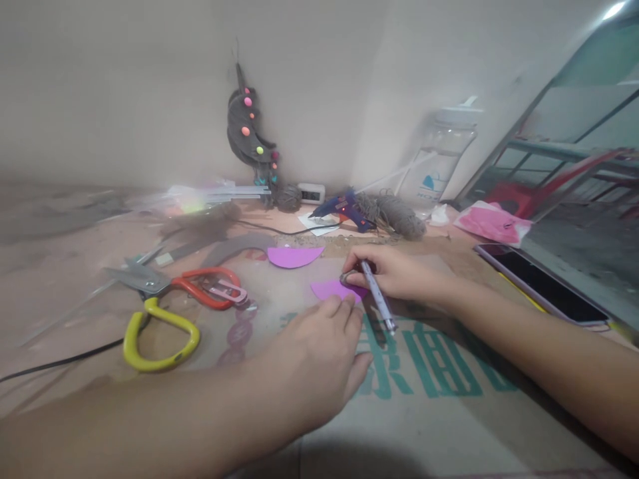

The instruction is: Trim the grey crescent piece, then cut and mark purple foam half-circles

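Observation:
On the printed cardboard sheet (399, 426), my left hand (319, 352) lies palm down, its fingertips resting on the edge of a purple half-round paper piece (329, 290). My right hand (384, 269) is closed around a pale purple pen (378, 298), which slants down toward me. Its thumb and forefinger also pinch a small dark roundish item (344, 277) against that piece; I cannot make out what it is. A second purple half-round piece (295, 257) lies flat just behind, touched by neither hand.
Scissors with red and yellow handles (162, 339) lie at left, a pink clip (229, 291) on them. Behind are a blue glue gun (344, 209), grey yarn (399, 216), a small digital clock (312, 193) and a clear bottle (436, 159). A phone (544, 283) lies at right.

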A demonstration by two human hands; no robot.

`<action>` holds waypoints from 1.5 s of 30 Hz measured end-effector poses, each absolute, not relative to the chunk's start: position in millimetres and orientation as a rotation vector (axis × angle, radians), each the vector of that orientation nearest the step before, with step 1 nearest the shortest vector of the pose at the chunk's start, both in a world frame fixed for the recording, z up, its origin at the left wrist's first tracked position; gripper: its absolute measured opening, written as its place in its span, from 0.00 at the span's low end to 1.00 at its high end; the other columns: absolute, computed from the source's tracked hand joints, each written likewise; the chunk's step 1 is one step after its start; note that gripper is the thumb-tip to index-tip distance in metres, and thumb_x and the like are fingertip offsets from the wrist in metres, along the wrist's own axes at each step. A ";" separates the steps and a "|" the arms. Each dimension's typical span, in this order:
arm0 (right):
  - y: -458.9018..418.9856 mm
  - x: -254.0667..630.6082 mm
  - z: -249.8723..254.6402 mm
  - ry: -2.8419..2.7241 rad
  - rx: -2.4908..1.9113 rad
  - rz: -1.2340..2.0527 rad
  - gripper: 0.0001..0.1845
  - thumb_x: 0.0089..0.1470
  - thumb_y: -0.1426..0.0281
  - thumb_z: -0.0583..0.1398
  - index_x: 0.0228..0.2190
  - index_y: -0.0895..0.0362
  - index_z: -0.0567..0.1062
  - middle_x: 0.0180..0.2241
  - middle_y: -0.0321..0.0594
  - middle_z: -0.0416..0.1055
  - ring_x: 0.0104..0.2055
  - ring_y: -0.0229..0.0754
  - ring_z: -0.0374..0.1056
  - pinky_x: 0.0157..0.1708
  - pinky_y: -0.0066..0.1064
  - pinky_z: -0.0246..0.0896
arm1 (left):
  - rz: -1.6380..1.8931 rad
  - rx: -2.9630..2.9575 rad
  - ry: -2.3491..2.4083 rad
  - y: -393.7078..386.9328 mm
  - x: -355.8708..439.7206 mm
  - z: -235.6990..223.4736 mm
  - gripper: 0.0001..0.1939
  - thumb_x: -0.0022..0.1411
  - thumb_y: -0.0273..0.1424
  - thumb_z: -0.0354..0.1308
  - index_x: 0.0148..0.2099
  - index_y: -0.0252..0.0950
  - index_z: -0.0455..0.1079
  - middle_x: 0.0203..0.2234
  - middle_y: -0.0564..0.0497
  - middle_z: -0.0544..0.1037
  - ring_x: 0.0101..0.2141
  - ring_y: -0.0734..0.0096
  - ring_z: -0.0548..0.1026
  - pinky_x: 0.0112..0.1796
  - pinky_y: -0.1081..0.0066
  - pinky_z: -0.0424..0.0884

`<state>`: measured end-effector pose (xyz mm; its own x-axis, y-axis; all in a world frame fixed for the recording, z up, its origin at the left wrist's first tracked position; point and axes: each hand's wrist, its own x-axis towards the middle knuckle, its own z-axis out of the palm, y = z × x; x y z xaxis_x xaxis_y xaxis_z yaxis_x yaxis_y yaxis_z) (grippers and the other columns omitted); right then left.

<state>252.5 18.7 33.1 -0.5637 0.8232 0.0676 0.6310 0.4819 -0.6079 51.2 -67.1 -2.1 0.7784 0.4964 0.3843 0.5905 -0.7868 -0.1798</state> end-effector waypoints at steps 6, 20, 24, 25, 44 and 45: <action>16.5 249.8 28.3 -2.371 -1.225 0.627 0.04 0.56 0.69 0.62 0.33 0.57 0.75 0.30 0.37 0.75 0.31 0.39 0.68 0.34 0.30 0.60 | -0.414 -2.726 -0.880 -67.9 52.4 1.1 0.28 0.71 0.40 0.46 0.59 0.21 0.71 0.50 0.36 0.79 0.46 0.53 0.77 0.45 0.60 0.72; 17.6 248.5 22.9 -2.227 -1.147 0.622 0.05 0.55 0.67 0.61 0.32 0.57 0.74 0.31 0.37 0.74 0.32 0.38 0.68 0.35 0.30 0.62 | -0.435 -2.682 -0.840 -67.3 51.6 -1.1 0.28 0.72 0.40 0.45 0.58 0.21 0.71 0.51 0.36 0.79 0.47 0.53 0.77 0.47 0.61 0.70; 20.7 251.4 26.5 -2.054 -1.256 0.682 0.07 0.54 0.66 0.62 0.31 0.56 0.73 0.29 0.36 0.73 0.31 0.39 0.68 0.32 0.31 0.63 | -0.430 -2.668 -0.810 -66.5 51.8 -1.7 0.27 0.72 0.39 0.45 0.59 0.21 0.71 0.52 0.35 0.78 0.50 0.52 0.76 0.48 0.60 0.69; 23.1 252.9 27.0 -1.994 -1.314 0.672 0.07 0.54 0.65 0.63 0.32 0.56 0.73 0.29 0.36 0.73 0.30 0.39 0.68 0.31 0.31 0.63 | -0.425 -2.668 -0.809 -66.3 52.0 -1.5 0.27 0.72 0.38 0.46 0.58 0.22 0.71 0.52 0.35 0.78 0.49 0.52 0.76 0.48 0.60 0.70; 14.8 229.6 13.6 -1.943 -1.311 0.638 0.13 0.54 0.63 0.61 0.26 0.52 0.62 0.21 0.30 0.64 0.24 0.36 0.60 0.25 0.28 0.52 | -0.285 -2.707 -0.856 -70.2 60.5 2.8 0.26 0.72 0.39 0.46 0.57 0.21 0.72 0.49 0.30 0.79 0.43 0.53 0.79 0.37 0.63 0.76; 15.2 229.4 12.1 -1.949 -1.322 0.601 0.15 0.54 0.62 0.61 0.25 0.52 0.60 0.20 0.30 0.63 0.24 0.36 0.59 0.25 0.29 0.52 | -0.257 -2.725 -0.853 -70.1 60.9 4.3 0.26 0.73 0.38 0.46 0.57 0.21 0.72 0.48 0.30 0.79 0.42 0.53 0.79 0.36 0.63 0.75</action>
